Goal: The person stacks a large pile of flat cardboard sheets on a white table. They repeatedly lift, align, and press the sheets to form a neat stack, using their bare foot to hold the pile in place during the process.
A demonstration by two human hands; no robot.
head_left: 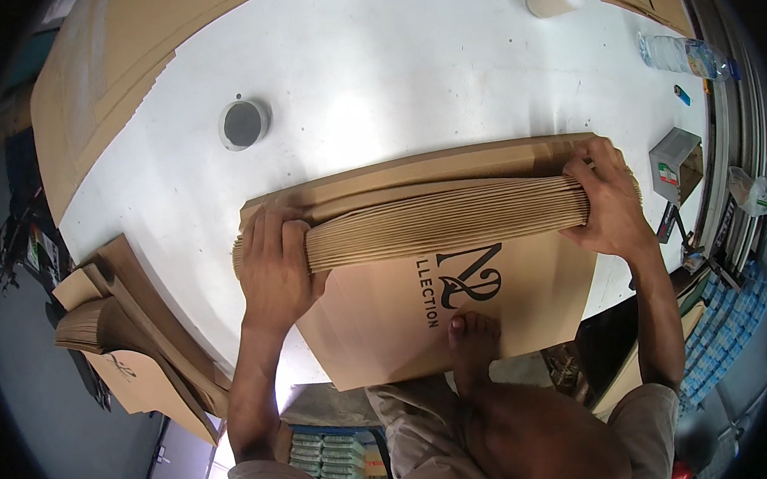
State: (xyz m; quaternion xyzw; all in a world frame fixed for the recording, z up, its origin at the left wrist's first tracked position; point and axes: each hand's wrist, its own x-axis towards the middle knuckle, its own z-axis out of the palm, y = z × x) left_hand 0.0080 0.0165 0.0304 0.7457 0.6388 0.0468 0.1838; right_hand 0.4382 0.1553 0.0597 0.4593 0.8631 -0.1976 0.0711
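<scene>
A thick stack of brown paper bags point(454, 215) lies at the near edge of the white table, its layered edges fanned in a ridge toward me. Around the left end of the ridge my left hand point(276, 264) is closed, with its thumb on the near side. My right hand point(611, 198) grips the far right end, fingers curled over the top. Black print shows on the front bag's flat face, which slopes down past the table edge. A bare foot rests against that face, below the print.
A grey ring point(244, 125) sits at the back left of the white table point(366, 74). Cardboard sheets point(106, 77) line the far left. More brown bags point(135, 348) hang over the left edge. At right are a grey metal box point(672, 168), a blue lighter point(682, 95) and a plastic bottle point(684, 57).
</scene>
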